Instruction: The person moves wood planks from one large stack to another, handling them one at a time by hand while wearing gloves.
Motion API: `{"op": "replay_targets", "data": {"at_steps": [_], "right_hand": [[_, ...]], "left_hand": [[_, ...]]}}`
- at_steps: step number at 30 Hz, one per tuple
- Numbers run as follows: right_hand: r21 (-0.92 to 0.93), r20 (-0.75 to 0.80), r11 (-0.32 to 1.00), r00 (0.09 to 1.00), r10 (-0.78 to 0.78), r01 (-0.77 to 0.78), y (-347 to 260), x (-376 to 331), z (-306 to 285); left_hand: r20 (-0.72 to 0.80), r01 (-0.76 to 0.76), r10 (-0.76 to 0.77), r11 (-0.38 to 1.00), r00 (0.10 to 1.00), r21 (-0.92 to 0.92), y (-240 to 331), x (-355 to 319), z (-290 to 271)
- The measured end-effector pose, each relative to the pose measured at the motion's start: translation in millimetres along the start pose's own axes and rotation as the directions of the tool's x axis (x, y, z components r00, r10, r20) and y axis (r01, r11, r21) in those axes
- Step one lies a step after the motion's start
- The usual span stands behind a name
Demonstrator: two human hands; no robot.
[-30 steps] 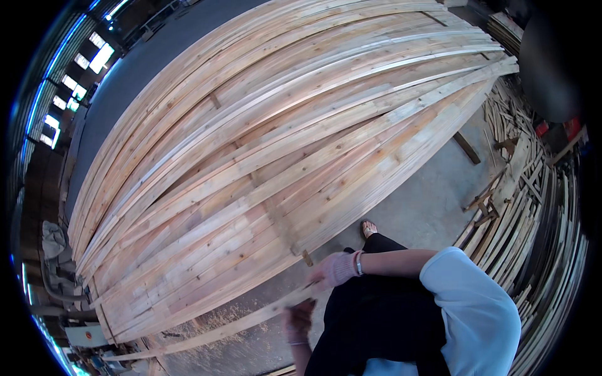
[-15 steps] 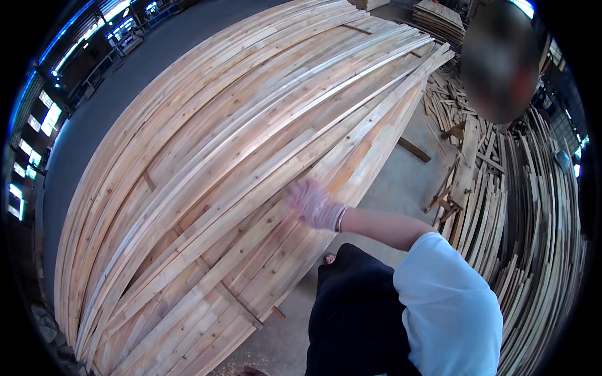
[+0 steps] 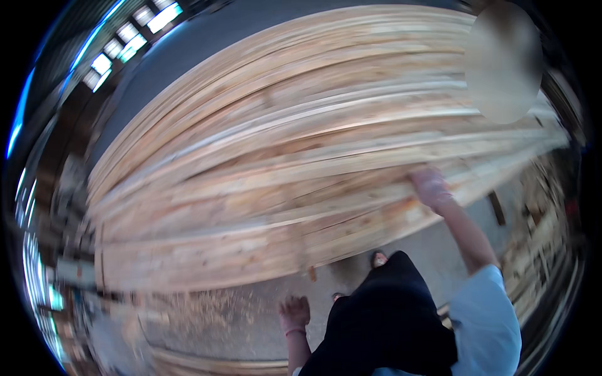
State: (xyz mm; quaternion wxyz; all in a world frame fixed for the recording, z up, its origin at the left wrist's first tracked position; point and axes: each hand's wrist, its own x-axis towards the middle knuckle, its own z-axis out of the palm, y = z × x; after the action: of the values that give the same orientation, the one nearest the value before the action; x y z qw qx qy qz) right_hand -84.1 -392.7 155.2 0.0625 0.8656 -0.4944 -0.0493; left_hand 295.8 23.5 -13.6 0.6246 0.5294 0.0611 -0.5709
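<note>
Long pale wooden boards (image 3: 251, 203) lie side by side in a wide, low stack in front of me, some resting loosely across others. My right hand (image 3: 431, 188), in a pinkish-white glove, reaches out over the near boards toward the stack's right end. It seems to touch a board, but motion blur hides whether its fingers grip anything. Lower down, my left hand (image 3: 293, 313) hangs over the floor in front of the stack's near edge. Its slightly bent fingers show a little apart, and nothing appears in them.
Bearer ends (image 3: 496, 208) jut from under the stack onto the grey floor (image 3: 338, 276). Wood chips (image 3: 216, 310) litter the floor at lower left. More boards (image 3: 219, 366) lie along the bottom edge. Scrap strips (image 3: 533, 232) are heaped at the right. My feet stand close to the stack.
The view has swung left, so the stack now runs more crosswise. My right arm reaches further to the right in view. My left hand has come into view below.
</note>
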Motion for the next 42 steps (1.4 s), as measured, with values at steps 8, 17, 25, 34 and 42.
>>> {"op": "replay_targets", "data": {"at_steps": [8, 17, 25, 34, 42], "right_hand": [[0.548, 0.829, 0.658, 0.229, -0.511, -0.517, -32, -125, 17], [0.432, 0.884, 0.520, 0.232, -0.405, -0.737, -113, -203, -22], [0.285, 0.873, 0.909, 0.475, -0.114, -0.305, -1, -306, 42], [0.043, 0.540, 0.991, 0.837, 0.085, -0.128, 47, -354, 126], [-0.234, 0.366, 0.972, 0.926, 0.092, -0.004, 190, -346, 256]], "left_hand": [[-0.013, -0.113, 0.139, 0.742, 0.990, -0.660, 58, -54, 28], [0.292, 0.027, 0.324, 0.628, 0.900, -0.778, 73, -65, 36], [0.067, -0.031, 0.113, 0.694, 0.991, -0.719, 73, -81, 10], [-0.031, -0.085, 0.093, 0.666, 0.995, -0.741, 65, -97, 15], [0.029, -0.123, 0.228, 0.623, 0.973, -0.772, 45, -108, 63]]}}
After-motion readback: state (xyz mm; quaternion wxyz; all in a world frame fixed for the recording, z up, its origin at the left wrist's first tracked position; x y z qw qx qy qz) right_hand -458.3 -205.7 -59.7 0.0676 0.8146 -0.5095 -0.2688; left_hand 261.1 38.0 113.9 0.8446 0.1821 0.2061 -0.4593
